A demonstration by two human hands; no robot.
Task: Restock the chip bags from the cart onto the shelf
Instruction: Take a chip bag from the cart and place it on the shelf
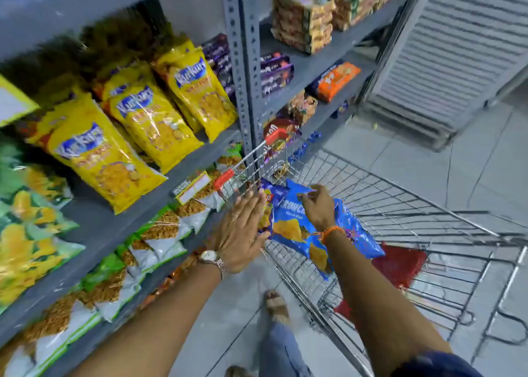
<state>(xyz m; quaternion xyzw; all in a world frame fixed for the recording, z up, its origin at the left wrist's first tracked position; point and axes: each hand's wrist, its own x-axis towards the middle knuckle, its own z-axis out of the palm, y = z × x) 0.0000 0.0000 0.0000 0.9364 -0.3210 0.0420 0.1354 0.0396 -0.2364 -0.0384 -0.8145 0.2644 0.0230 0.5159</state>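
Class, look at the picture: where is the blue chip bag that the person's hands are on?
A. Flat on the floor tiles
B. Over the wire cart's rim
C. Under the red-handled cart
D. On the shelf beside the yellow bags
B: the blue chip bag lies over the wire cart rim, the right hand pinching its top and the left hand flat against its side.

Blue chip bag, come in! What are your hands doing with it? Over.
Right hand pinching blue chip bag over cart. Left hand flat, open against bag's side. Bag not yet on shelf. Path looks clear.

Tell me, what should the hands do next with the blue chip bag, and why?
Probably lift it clear of the cart. The right hand pinches the blue chip bag near its top, the left hand lies flat against its side, and it hangs over the cart's rim.
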